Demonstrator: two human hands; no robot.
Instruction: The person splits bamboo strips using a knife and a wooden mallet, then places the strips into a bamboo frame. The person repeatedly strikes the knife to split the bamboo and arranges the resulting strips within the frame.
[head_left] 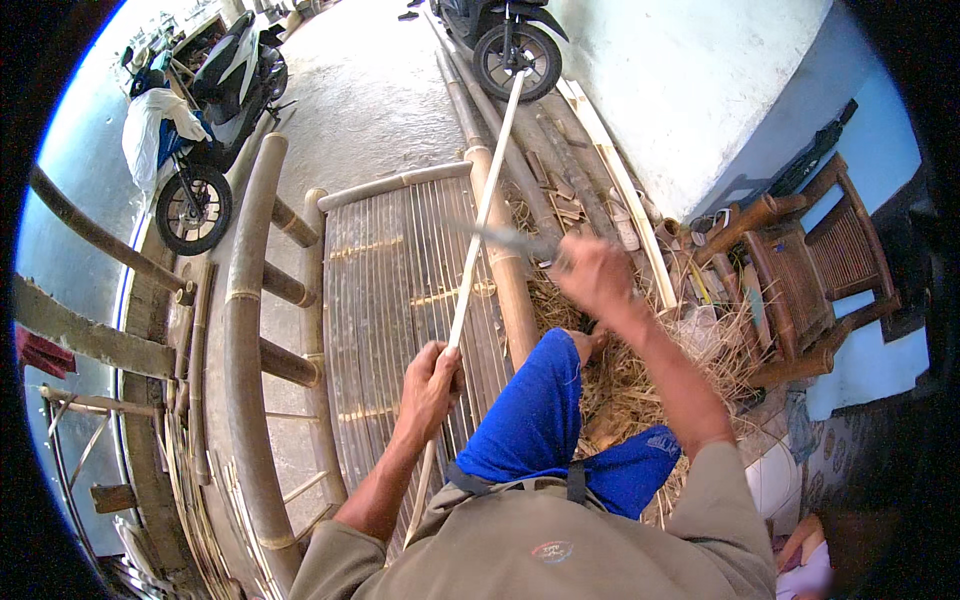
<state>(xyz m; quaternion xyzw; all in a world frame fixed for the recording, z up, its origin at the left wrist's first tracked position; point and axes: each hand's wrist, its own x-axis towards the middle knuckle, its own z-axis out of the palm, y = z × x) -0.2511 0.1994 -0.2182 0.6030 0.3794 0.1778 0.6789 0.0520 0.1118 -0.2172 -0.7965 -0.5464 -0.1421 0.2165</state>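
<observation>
A long pale bamboo strip (487, 202) slants from beside my body up toward the front wheel of a motorbike. My left hand (430, 385) is closed around it near its lower part. In my right hand (600, 285) is a knife (500, 236), its blade blurred by motion and pointing left across the strip. Whether the blade touches the strip, I cannot tell. Beneath the strip lies the slatted bamboo bench (380, 290), with my knees in blue cloth over its right edge.
Bamboo shavings (650, 385) heap up at the right. A bamboo chair (825, 265) stands by the wall, and long poles (520, 180) lie beyond the bench. Two motorbikes (225, 90) are parked farther off. Part of another person (800, 560) shows at the lower right.
</observation>
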